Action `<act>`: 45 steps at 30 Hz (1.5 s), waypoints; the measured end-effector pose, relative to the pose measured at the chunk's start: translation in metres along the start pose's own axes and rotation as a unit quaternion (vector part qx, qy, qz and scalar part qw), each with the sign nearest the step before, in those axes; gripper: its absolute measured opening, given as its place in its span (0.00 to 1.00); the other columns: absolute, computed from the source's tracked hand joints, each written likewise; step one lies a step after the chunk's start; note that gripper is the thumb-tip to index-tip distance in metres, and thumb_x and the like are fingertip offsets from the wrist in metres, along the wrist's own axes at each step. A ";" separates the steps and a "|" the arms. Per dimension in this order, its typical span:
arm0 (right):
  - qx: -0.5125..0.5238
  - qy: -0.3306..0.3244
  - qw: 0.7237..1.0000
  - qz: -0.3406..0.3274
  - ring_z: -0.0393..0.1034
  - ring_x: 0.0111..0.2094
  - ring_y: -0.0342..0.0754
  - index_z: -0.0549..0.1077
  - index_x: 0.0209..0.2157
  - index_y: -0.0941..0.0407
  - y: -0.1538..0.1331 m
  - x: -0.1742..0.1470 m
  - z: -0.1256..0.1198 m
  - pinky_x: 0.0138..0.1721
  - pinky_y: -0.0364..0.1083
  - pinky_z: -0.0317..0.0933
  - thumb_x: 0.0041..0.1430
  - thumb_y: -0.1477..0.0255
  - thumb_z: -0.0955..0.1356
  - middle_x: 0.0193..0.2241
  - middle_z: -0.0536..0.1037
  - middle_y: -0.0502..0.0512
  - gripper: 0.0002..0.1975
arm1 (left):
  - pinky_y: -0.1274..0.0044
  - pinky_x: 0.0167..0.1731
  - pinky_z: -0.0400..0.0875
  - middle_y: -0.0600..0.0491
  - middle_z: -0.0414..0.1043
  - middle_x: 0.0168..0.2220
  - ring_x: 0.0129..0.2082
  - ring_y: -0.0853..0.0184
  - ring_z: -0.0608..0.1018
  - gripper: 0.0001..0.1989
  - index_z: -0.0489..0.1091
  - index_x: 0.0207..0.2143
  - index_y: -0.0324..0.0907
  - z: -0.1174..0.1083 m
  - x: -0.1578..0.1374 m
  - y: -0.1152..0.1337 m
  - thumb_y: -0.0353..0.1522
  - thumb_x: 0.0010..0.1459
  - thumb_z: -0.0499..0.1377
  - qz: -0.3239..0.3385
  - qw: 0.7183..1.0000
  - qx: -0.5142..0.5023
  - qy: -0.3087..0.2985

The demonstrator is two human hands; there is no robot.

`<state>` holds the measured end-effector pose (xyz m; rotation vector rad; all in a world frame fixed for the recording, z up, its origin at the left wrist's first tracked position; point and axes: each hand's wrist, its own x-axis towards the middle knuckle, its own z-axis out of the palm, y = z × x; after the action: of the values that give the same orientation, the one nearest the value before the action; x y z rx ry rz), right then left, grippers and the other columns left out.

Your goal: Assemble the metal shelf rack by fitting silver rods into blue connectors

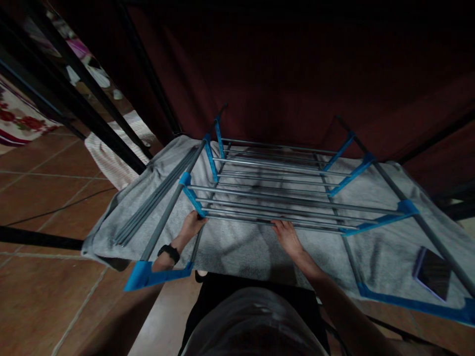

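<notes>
A drying rack of grey metal tubes with blue plastic brackets (192, 199) stands partly assembled on a grey towel-like cloth (237, 252). My left hand (192, 225), a dark band on its wrist, reaches through the left frame. Its fingers close round the near lower end of a blue bracket, where a thin rod (237, 219) meets it. Farther right along the same near rod, the fingers of my right hand (287, 236) curl over it. Several crossbars span between the left and right brackets. The fingertips of both hands are partly hidden.
Several loose grey tubes (158, 198) lie together on the cloth at left. A phone (432, 272) rests at right, beneath the side tube. Dark metal poles (92, 94) and a dark red curtain (278, 74) stand behind. Tiled floor (44, 198) shows at left, with a cable across it.
</notes>
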<state>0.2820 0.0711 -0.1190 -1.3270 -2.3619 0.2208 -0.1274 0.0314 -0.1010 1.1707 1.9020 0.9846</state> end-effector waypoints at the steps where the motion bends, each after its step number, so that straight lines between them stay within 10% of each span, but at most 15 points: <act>1: -0.003 -0.002 1.000 0.002 0.71 0.46 0.57 0.76 0.49 0.51 0.000 0.000 0.000 0.53 0.57 0.64 0.70 0.71 0.60 0.45 0.80 0.59 0.15 | 0.75 0.31 0.69 0.54 0.72 0.23 0.27 0.64 0.73 0.09 0.67 0.23 0.43 0.000 0.000 0.000 0.36 0.39 0.63 0.002 1.000 -0.002 -0.003; 45: -0.059 -0.044 0.997 0.010 0.74 0.45 0.53 0.76 0.49 0.52 -0.006 0.009 -0.002 0.52 0.53 0.63 0.71 0.72 0.63 0.46 0.81 0.57 0.11 | 0.75 0.35 0.71 0.51 0.77 0.31 0.37 0.58 0.79 0.09 0.73 0.33 0.41 0.006 -0.006 0.024 0.34 0.48 0.63 0.028 0.991 0.127 0.037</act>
<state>0.2739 0.0749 -0.1128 -1.4230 -2.4697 0.1506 -0.1103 0.0348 -0.0823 1.3542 2.1116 0.8416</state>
